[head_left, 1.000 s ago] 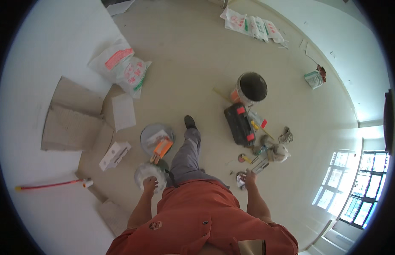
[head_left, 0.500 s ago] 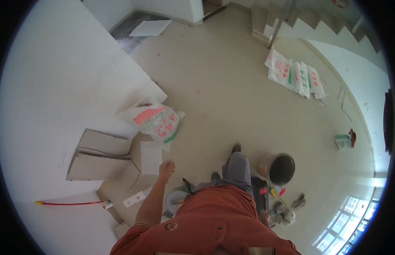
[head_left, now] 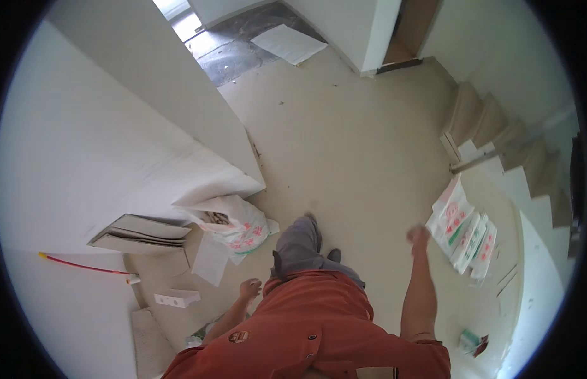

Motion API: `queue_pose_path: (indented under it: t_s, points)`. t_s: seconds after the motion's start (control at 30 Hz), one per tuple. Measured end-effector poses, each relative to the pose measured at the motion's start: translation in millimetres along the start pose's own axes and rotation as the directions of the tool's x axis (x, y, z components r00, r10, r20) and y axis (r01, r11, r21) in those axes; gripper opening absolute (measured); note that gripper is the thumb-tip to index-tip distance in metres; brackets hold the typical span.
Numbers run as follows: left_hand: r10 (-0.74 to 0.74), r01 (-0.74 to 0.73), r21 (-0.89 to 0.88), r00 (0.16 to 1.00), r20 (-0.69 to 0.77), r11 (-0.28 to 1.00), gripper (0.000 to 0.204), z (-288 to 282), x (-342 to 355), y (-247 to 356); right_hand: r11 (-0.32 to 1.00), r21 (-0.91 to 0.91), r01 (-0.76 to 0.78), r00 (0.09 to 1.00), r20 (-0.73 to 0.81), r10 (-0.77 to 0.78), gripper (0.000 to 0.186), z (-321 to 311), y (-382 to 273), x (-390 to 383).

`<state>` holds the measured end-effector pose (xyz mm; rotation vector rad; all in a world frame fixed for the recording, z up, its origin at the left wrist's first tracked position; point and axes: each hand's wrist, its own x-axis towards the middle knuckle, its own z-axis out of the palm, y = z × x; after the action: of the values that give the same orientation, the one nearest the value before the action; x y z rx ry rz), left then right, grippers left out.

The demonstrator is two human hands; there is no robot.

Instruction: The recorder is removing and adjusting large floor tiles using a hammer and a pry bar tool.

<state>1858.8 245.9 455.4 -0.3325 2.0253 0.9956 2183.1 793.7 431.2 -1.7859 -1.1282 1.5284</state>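
Note:
My left hand (head_left: pixel 250 288) hangs low beside my left hip, fingers loosely curled and a little apart, with nothing visible in it. Beyond it on the floor stands a white plastic sack (head_left: pixel 233 221) with red print, its mouth gaping over some contents. Out in front on the right swings my right hand (head_left: pixel 418 234), blurred, so its fingers are hard to read; no object shows in it. In the picture it appears closest to several flattened white sacks (head_left: pixel 467 237) with red and green print lying on the floor.
Flat grey-beige boards (head_left: pixel 145 234) lean on the left wall, near a white sheet (head_left: pixel 211 258) and a white strip with holes (head_left: pixel 177 298). A red rod (head_left: pixel 85 264) rests by that wall. Stairs (head_left: pixel 495 136) rise at right. Another sheet (head_left: pixel 289 44) lies near the far doorway (head_left: pixel 413 31).
My view has moved forward and turned left. The bucket and tools on the right have left the picture. My right arm has swung forward; my left hand has dropped back towards my hip.

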Motion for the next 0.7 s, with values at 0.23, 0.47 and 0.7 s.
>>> queue_pose_path:
  t_s: [0.23,0.47,0.7]
  points:
    - [-0.168,0.17,-0.066,0.985,0.043,0.983,0.026,59.9,139.7,134.1,0.974,0.087,0.208,0.972,0.09,-0.216,0.025,214.6,-256.9,171.8]
    - [0.1,-0.115,-0.335,0.993,-0.062,0.935,0.042,84.4,233.8,456.8,0.884,-0.404,-0.233,0.894,0.268,0.359,0.013,322.6,-211.3,214.6]
    - [0.184,-0.244,-0.362,0.964,-0.192,0.9,0.04,80.9,358.0,666.2,-0.195,-0.716,0.67,0.708,0.539,0.456,0.026,406.5,-249.0,327.3]
